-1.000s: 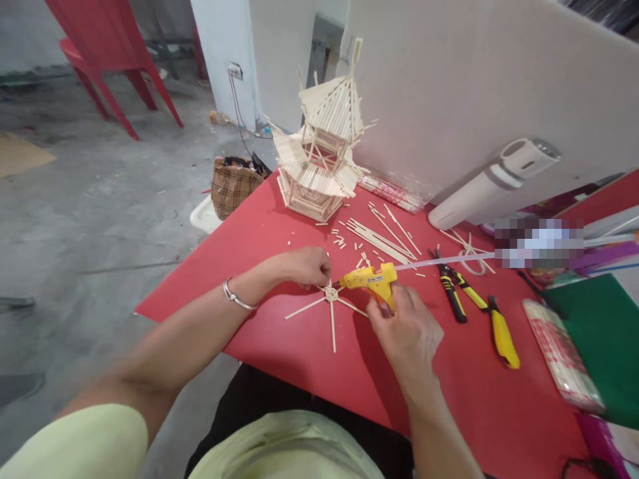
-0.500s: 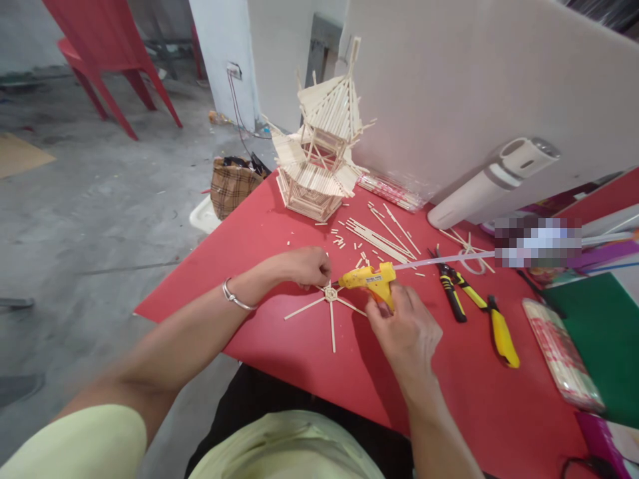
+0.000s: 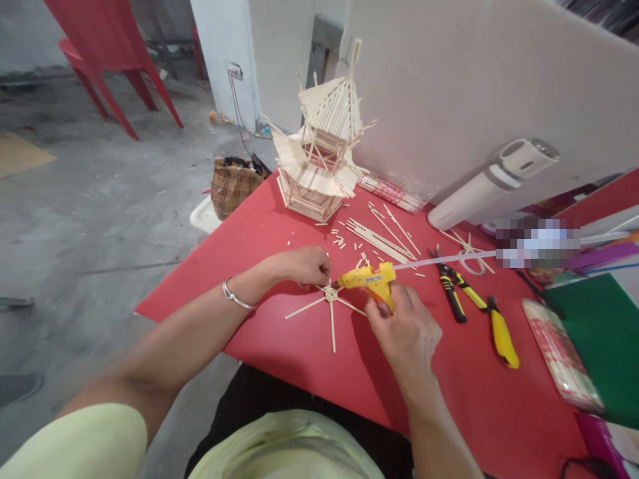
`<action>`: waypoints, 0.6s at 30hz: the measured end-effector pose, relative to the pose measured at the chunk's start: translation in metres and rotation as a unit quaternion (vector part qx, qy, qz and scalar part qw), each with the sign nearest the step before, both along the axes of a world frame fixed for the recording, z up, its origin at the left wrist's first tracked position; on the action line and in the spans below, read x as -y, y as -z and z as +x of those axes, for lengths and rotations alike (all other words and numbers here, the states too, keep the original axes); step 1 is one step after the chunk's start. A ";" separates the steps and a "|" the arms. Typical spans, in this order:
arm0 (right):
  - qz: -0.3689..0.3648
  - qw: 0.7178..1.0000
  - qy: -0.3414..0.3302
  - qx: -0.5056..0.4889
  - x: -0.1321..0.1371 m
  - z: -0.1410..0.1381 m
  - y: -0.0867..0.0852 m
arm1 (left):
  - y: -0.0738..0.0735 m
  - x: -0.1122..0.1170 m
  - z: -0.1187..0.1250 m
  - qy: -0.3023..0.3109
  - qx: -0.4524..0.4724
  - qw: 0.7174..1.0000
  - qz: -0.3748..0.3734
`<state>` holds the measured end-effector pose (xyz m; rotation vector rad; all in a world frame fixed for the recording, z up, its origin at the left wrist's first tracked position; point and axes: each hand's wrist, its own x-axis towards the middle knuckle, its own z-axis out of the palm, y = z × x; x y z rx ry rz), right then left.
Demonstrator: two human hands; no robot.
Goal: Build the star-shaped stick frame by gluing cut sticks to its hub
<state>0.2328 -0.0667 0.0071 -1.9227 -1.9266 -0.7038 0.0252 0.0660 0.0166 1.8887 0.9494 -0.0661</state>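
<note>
My right hand (image 3: 407, 332) is closed round the grip of a yellow glue gun (image 3: 369, 279), its nozzle pointing left at the hub of a star of thin wooden sticks (image 3: 330, 301) lying flat on the red table (image 3: 279, 332). My left hand (image 3: 304, 266) rests just behind the hub with fingers curled, pinching or pressing down the star's far side. A clear glue stick (image 3: 439, 260) runs out of the gun's back to the right.
A stick-built pagoda model (image 3: 322, 156) stands at the table's far edge, loose sticks (image 3: 382, 239) beside it. Yellow-handled pliers (image 3: 494, 319) and cutters (image 3: 452, 293) lie to the right, then a packet of sticks (image 3: 559, 352). A white panel (image 3: 474, 86) backs the table. Table edge and floor lie left.
</note>
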 end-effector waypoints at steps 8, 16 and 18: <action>-0.004 1.000 -0.002 0.000 0.000 -0.001 0.000 | 0.002 -0.001 0.000 0.009 0.004 1.000 0.009; -0.010 1.000 -0.005 -0.005 0.000 0.000 0.000 | 0.004 -0.002 0.000 0.010 0.004 1.000 0.010; -0.010 1.000 -0.005 -0.007 0.000 0.000 0.001 | 0.004 -0.002 0.000 0.008 0.002 1.000 0.009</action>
